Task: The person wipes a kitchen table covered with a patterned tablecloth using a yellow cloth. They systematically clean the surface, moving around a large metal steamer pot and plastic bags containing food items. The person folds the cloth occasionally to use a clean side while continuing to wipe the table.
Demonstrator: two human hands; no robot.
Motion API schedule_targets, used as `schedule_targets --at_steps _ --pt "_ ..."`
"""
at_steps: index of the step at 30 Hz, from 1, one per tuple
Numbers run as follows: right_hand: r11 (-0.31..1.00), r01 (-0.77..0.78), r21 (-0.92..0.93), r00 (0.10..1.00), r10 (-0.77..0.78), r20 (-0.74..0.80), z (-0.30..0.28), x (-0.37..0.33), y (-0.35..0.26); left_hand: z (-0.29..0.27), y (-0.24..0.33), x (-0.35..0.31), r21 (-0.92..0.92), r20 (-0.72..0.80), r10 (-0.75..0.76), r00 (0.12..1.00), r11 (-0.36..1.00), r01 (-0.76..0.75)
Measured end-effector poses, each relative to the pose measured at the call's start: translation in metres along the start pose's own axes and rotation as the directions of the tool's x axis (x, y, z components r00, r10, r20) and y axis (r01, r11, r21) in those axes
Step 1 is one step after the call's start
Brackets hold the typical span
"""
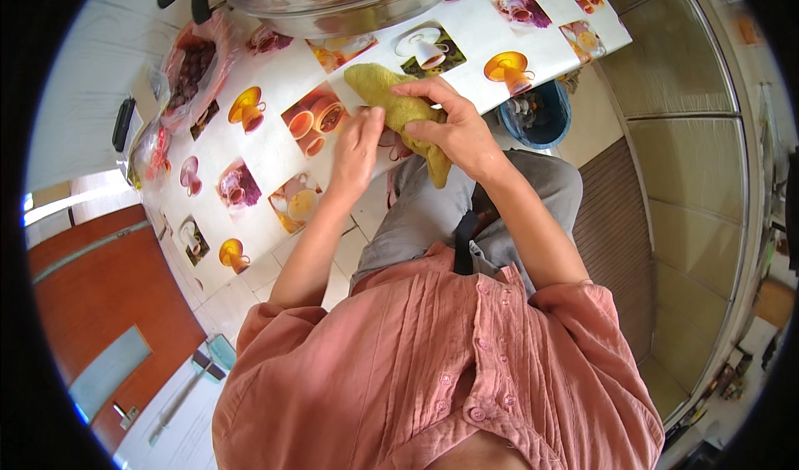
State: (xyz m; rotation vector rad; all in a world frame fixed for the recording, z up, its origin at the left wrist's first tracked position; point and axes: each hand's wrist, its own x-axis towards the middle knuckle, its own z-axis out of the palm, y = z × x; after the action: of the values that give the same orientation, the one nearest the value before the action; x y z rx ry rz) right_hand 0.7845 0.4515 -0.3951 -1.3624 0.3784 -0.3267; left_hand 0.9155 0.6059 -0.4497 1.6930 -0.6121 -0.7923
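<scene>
A yellow-green cloth (384,92) lies over the near edge of a table covered with a white oilcloth printed with cups (266,150); part of the cloth hangs down past the edge. My right hand (449,125) grips the cloth from above, fingers curled over it. My left hand (358,147) rests beside it on the table edge, its fingertips touching the cloth's left side.
A large steel pan with a glass lid (333,0) stands at the far side of the table. Plastic bags of dark food (190,71) lie at the left. A blue bin (537,114) sits under the table. An orange door (100,304) is at the left.
</scene>
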Motion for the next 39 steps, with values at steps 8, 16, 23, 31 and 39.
schedule_targets --at_steps 8,16,23,31,39 --pt "0.993 -0.108 -0.047 0.991 0.104 -0.081 0.0 -0.023 -0.009 0.028 0.059 -0.026 -0.486 -0.154 0.067 0.986 0.864 -0.135" --pt "0.718 0.332 -0.612 0.865 -0.49 -0.106 0.038 -0.031 -0.057 -0.019 0.112 -0.051 0.103 -0.505 0.477 0.72 0.861 -0.498" --pt "0.708 0.226 -0.669 0.869 -0.457 -0.191 -0.001 -0.044 -0.035 -0.104 0.052 -0.053 0.904 -0.377 0.607 0.7 0.406 0.135" --pt "0.763 0.083 -0.641 0.964 -0.224 -0.142 -0.028 -0.083 0.015 -0.033 -0.021 -0.022 0.966 -0.021 0.365 0.931 0.249 -0.076" --pt "0.813 -0.048 -0.58 0.966 -0.11 -0.234 -0.04 -0.096 0.037 0.068 0.006 0.039 0.893 0.164 0.413 0.896 0.323 -0.312"
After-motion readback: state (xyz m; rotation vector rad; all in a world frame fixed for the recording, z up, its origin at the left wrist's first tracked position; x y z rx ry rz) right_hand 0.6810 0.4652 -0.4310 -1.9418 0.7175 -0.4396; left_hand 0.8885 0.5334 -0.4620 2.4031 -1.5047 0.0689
